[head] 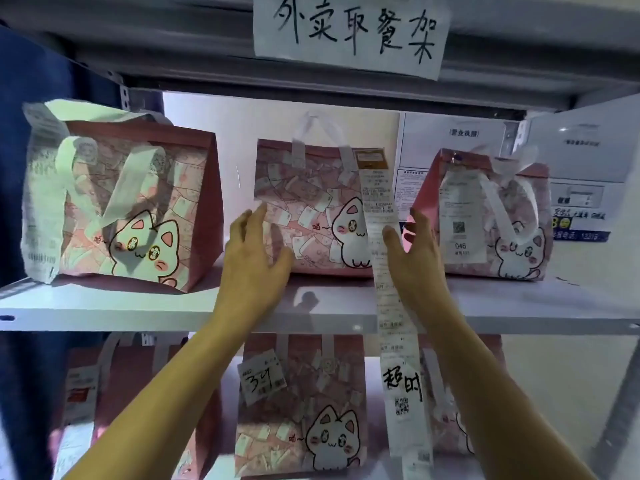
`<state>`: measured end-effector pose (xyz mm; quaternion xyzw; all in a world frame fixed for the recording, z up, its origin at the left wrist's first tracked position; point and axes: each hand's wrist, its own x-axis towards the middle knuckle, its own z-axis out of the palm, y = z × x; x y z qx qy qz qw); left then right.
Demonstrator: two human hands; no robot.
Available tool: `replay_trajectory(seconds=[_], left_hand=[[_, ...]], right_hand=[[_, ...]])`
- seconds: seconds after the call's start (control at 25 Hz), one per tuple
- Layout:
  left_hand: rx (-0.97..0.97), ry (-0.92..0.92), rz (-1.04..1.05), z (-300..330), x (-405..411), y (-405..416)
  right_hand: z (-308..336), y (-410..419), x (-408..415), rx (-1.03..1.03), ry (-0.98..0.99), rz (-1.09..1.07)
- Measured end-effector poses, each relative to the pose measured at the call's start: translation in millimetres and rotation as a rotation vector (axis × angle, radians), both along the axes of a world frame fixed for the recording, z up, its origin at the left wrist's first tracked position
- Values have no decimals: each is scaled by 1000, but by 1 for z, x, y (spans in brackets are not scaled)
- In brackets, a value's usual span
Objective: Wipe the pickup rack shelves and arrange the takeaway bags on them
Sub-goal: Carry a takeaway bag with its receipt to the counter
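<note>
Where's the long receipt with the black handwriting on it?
The long receipt hangs from the middle bag on the upper shelf, just left of the right hand, trailing down past the shelf edge in front of the lower bags.

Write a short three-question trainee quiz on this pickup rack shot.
1. True or false: both hands grip the middle bag.
2. How many pink cat bags stand on the upper shelf?
3. What hangs from the middle bag past the shelf edge: A) a long receipt, B) a cloth, C) a handle?

Key: 1 false, the left hand and right hand are open beside it; 2 three; 3 A.
</note>
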<state>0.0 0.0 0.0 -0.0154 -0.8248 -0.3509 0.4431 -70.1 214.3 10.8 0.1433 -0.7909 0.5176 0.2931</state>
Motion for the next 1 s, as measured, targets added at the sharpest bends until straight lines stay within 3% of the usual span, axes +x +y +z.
replay_trajectory(seconds=[0.32, 0.64, 1.0], left_hand=[[274, -61, -59, 4, -19, 2], [356, 32, -140, 4, 0, 13], [411, 129, -345, -9, 30, 29]], right_hand=[[11, 0, -23, -275, -109, 187], [7, 7, -2, -427, -97, 241], [-6, 31, 54, -353, 1, 89]])
